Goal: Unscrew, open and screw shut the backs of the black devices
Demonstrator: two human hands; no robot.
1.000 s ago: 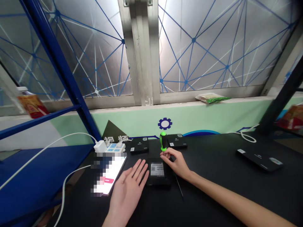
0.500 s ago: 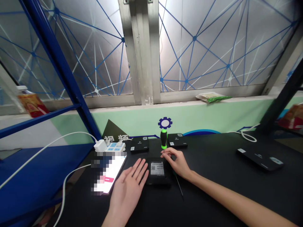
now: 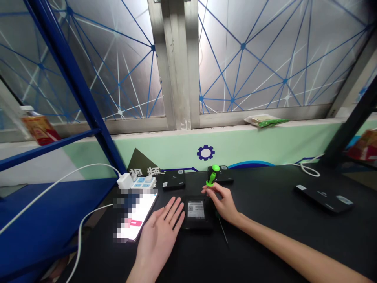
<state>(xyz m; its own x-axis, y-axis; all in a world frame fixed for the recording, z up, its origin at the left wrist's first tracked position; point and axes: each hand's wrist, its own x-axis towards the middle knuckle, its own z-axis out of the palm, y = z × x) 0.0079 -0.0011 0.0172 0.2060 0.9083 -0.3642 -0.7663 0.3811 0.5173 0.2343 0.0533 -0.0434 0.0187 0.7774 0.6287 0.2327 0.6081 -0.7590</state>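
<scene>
A small black device with a white label lies on the dark table in front of me. My left hand rests flat beside its left edge, fingers stretched out and touching it. My right hand pinches the shaft of a screwdriver with a green and black handle. The handle leans away to the right, and its tip is at the device's far right corner. A thin dark tool lies on the table under my right wrist.
A lit phone on a white cable lies left of my left hand, with a white power strip behind it. Two more black devices sit at the back, another at the right. A blue rack post rises at left.
The screwdriver stood upright before; now its handle has tipped over to the right and away. My right hand shifted slightly with it. My left hand has stayed flat in place.
</scene>
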